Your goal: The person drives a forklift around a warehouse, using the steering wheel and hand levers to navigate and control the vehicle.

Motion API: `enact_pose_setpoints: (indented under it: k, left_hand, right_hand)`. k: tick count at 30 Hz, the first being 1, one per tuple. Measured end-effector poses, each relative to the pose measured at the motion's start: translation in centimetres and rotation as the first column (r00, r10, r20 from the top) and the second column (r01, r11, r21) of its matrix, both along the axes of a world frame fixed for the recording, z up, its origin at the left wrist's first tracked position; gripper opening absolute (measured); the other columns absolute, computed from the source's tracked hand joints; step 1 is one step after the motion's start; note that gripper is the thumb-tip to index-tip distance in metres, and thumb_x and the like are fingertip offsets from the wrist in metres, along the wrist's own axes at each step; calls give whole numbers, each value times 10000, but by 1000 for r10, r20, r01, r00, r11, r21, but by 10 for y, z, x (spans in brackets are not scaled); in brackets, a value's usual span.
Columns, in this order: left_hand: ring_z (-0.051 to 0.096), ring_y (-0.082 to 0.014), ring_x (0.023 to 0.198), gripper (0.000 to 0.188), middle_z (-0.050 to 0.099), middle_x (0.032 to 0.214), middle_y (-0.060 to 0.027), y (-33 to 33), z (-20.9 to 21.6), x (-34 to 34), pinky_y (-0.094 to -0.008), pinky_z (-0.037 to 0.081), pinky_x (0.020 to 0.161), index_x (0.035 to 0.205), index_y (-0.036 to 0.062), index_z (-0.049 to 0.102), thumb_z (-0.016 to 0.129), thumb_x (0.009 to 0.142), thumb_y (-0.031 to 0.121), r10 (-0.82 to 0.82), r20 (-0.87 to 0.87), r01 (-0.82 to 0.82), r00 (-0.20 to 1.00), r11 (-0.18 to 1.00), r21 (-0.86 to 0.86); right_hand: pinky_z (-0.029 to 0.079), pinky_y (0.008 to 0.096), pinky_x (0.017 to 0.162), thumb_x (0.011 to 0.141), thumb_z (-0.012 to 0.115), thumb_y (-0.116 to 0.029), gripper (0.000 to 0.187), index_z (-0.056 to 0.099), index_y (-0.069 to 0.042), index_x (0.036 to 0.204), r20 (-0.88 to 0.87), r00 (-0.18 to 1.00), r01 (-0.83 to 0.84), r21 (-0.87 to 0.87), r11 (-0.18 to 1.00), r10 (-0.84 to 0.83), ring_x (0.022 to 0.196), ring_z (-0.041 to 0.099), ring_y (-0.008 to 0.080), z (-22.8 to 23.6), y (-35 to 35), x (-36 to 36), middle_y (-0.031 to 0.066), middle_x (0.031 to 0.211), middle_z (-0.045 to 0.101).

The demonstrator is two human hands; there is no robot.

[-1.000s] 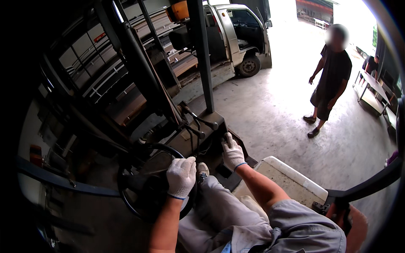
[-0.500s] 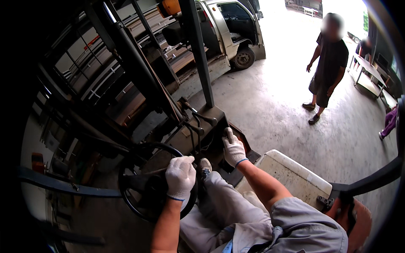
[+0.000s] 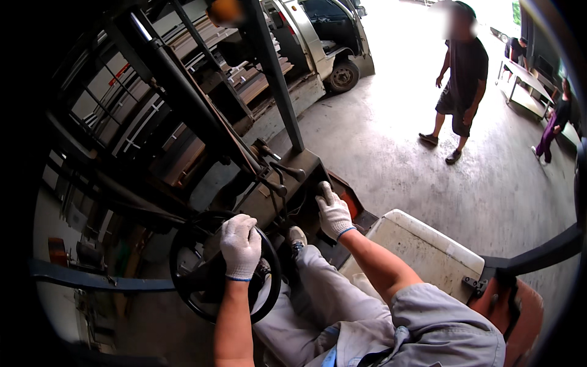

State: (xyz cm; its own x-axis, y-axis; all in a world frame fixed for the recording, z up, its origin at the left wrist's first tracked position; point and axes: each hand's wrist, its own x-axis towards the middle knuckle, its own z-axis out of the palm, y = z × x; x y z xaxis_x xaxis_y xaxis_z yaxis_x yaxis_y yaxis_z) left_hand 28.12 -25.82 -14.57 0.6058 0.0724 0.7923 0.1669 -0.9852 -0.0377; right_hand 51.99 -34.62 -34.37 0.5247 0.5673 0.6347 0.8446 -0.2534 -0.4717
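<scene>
Black wheel: steering wheel (image 3: 208,275), a dark round rim low and left of centre, in front of the seated person's knees.
Left hand: left hand (image 3: 240,246) in a white knit glove, fingers clenched over the wheel's upper right rim.
Right hand: right hand (image 3: 334,211), also gloved white, lies on the right edge of the dash (image 3: 287,189), fingers loosely curled toward a small orange patch; whether it grips anything there cannot be told.
Levers: levers (image 3: 282,174), thin dark rods with knob tops, stand on the dash just left of the right hand, apart from it.
Mast: mast (image 3: 183,92) of dark steel rails rises ahead, filling the upper left.
Truck: white truck (image 3: 318,43) stands beyond the mast, at the top centre.
Floor: grey concrete floor (image 3: 397,147) spreads to the right.
Bystander: person in dark clothes (image 3: 461,79) stands on the floor at upper right, well apart from the vehicle.
Cover: cream cover (image 3: 422,251) lies beside the right elbow.
Handling, wheel: judged stiff and hard, fixed on its column, so it turns and does not lift; the knit glove should grip it well; hold best on the rim.
Handling, levers: judged rigid and light to move; take by the knobs.
</scene>
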Motion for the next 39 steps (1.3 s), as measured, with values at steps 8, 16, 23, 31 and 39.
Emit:
enact_pose_setpoints:
  k: [8, 16, 23, 31, 39]
  left_hand:
    - [694, -361, 1006, 223, 736, 1044, -140, -6, 0, -6, -459, 562, 925, 981, 40, 720, 739, 785, -66, -18, -27, 18, 999, 1000, -3]
    - [695, -364, 1007, 217, 739, 1055, -142, -6, -2, -5, -462, 565, 921, 972, 41, 723, 748, 780, -59, -30, -27, 30, 999, 1000, -4]
    - [695, -364, 1012, 225, 740, 1061, -142, -13, -3, -7, -462, 566, 920, 976, 45, 727, 745, 778, -61, -50, -61, 48, 997, 998, -34]
    - [687, -360, 987, 227, 729, 1043, -133, -22, -4, -10, -461, 558, 900, 958, 55, 712, 733, 772, -72, -62, -42, 59, 997, 997, -59]
    - [706, -347, 985, 225, 740, 1050, -132, -19, -7, -16, -442, 575, 873, 943, 54, 738, 741, 750, -61, -44, -5, 43, 999, 994, -102]
  right_hand:
    - [527, 513, 979, 893, 616, -90, 445, 682, -54, 1331, -26, 1000, -5, -23, 1000, 4, 1323, 572, 390, 2, -6, -5, 217, 1655, 396]
    - [537, 513, 971, 864, 645, -73, 453, 681, -50, 1314, -17, 1000, -4, -10, 1000, 4, 1317, 578, 394, -1, -5, -3, 228, 1647, 399]
    - [537, 510, 971, 871, 644, -78, 433, 686, -50, 1302, -23, 1000, -8, -3, 1000, 8, 1321, 575, 392, 0, -4, -4, 229, 1652, 393]
    - [528, 518, 982, 910, 613, -77, 394, 692, -51, 1296, -40, 999, -31, 24, 999, 32, 1296, 592, 401, 1, -5, -4, 229, 1650, 413]
    - [570, 526, 906, 819, 673, -27, 450, 690, -33, 1268, 7, 1000, 3, 22, 1000, -4, 1210, 640, 421, 2, -2, -7, 235, 1632, 420]
